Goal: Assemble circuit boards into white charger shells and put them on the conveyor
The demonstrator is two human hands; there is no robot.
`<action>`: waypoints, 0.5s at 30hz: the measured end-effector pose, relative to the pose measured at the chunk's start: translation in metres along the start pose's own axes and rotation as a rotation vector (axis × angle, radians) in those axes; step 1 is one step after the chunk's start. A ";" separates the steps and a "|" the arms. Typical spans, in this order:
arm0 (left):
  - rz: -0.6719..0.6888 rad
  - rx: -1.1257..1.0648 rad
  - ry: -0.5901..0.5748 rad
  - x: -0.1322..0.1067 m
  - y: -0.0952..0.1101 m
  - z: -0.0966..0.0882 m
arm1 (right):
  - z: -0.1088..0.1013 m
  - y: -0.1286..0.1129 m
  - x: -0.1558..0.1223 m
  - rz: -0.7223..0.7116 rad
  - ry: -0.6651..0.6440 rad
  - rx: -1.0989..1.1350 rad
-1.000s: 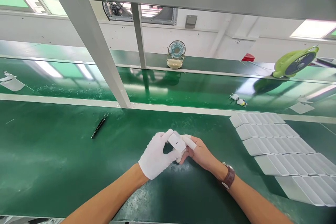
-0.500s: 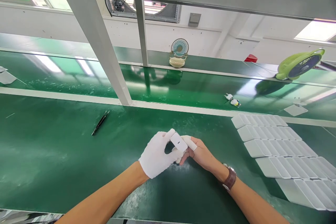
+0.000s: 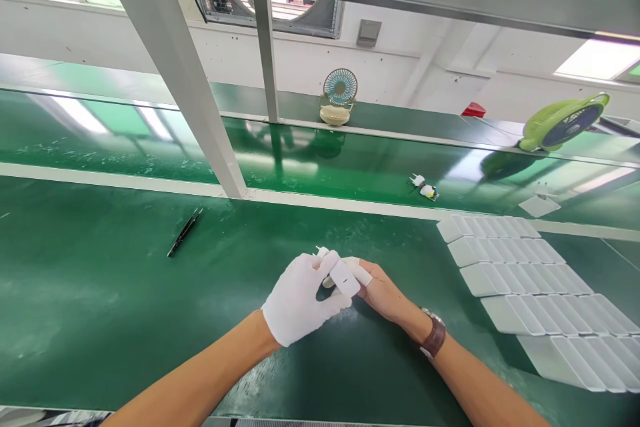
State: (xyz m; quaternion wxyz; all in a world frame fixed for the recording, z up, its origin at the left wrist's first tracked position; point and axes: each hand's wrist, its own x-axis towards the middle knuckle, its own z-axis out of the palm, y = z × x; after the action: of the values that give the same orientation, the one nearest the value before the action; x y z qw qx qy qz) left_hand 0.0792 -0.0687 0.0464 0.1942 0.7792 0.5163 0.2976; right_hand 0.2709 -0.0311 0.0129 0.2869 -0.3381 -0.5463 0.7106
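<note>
A person's two hands met over the middle of the bench [image 3: 100,293], between its near and far edges. The left hand [image 3: 295,303], in a white glove, had its grip nearly closed, with thumb and fingers curled around a small white piece [image 3: 345,278] and a gap showing between them and the palm. The right hand [image 3: 385,293], with white covers on its fingertips, pinched the same piece from the other side. The piece was tilted above the bench top, a dark slot in its upturned face. Metal pins [image 3: 319,251] stuck out just beyond the left fingertips; the glove hid whether they belonged to that same piece. A watch [image 3: 436,335] with a brown strap circled the right wrist.

Black tweezers [image 3: 185,232] lay aslant near the bench's far edge, well to the left of the hands. White ribbed trays [image 3: 477,280] stepped in five rows along the right side, from the far edge toward the near one. Beyond the far edge, a white plug [image 3: 417,180] lay on a green strip [image 3: 300,173].
</note>
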 end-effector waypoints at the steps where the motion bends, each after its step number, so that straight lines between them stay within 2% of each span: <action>1: 0.003 0.006 0.001 0.000 0.000 0.000 | 0.000 0.000 0.000 0.001 0.012 -0.025; 5: 0.000 0.010 -0.010 0.000 0.000 0.001 | -0.002 0.002 0.000 0.026 0.032 -0.122; 12: -0.017 -0.012 -0.027 0.000 0.000 -0.001 | -0.002 0.004 0.001 0.027 0.002 -0.041; 15: -0.016 -0.001 0.006 -0.003 -0.006 0.003 | -0.003 0.006 0.002 -0.005 0.051 -0.069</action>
State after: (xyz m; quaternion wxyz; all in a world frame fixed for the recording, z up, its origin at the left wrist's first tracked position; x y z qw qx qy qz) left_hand 0.0764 -0.0691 0.0400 0.1953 0.7739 0.5232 0.2986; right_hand 0.2715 -0.0295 0.0059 0.2905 -0.3643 -0.5641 0.6817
